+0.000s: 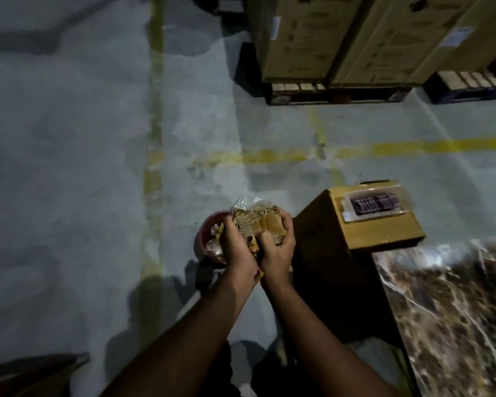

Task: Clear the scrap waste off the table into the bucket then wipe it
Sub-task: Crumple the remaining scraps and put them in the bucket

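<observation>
Left hand [236,247] and right hand [278,247] clench a scrap bundle [258,223] together at frame centre, directly over the red bucket [205,239]; likely for dropping it in.

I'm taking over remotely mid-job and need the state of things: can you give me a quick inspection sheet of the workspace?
Surface: marbled table at lower right, only part in view, blurred; no scrap told apart on it.
Job's things: bundle of cardboard and plastic scrap held above the red bucket on the floor; the bucket already holds some waste. No wiping cloth seen.
Clutter: open cardboard box beside the table, a clear packet with a purple item on top.
Grippers: left hand and right hand both grip the scrap.
Cables: nothing seen.
Surroundings: grey floor with yellow lines; large cartons on pallets beyond.
</observation>
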Action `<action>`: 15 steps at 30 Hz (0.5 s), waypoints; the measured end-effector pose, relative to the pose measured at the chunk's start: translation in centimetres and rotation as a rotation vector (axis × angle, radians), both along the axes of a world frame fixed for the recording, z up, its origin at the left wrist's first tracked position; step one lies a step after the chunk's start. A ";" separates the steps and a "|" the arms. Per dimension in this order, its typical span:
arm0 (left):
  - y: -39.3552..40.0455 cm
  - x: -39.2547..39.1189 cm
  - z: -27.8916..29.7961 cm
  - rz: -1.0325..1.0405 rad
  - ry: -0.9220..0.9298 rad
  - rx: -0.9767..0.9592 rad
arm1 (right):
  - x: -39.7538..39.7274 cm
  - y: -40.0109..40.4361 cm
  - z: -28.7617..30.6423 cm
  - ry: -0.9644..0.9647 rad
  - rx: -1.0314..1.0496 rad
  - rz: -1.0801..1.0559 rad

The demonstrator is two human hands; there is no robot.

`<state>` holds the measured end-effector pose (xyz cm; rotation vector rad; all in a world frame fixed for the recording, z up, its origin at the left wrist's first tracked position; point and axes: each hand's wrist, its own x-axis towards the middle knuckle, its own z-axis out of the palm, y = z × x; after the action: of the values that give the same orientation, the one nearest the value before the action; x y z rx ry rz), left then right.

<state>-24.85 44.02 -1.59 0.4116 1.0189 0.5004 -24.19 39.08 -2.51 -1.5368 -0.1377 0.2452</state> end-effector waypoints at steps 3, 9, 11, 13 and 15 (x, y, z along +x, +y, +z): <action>3.6 1.1 -3.0 0.026 0.065 -0.056 | 1.6 3.2 -2.6 0.022 -0.026 0.040; 7.5 3.9 -11.7 0.119 0.081 -0.159 | 5.2 7.3 -9.8 0.081 -0.099 0.137; 8.4 4.8 -15.3 0.142 0.093 -0.187 | 6.3 8.4 -12.8 0.104 -0.106 0.173; 8.8 5.3 -18.9 0.133 0.171 -0.213 | 7.1 9.2 -16.0 0.105 -0.125 0.200; 9.2 5.8 -23.5 0.159 0.252 -0.215 | 7.9 9.8 -19.6 0.123 -0.153 0.201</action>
<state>-19.00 53.22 -25.11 0.2052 1.3423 0.4828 -16.26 48.87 -22.14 -1.6559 -0.1797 0.5188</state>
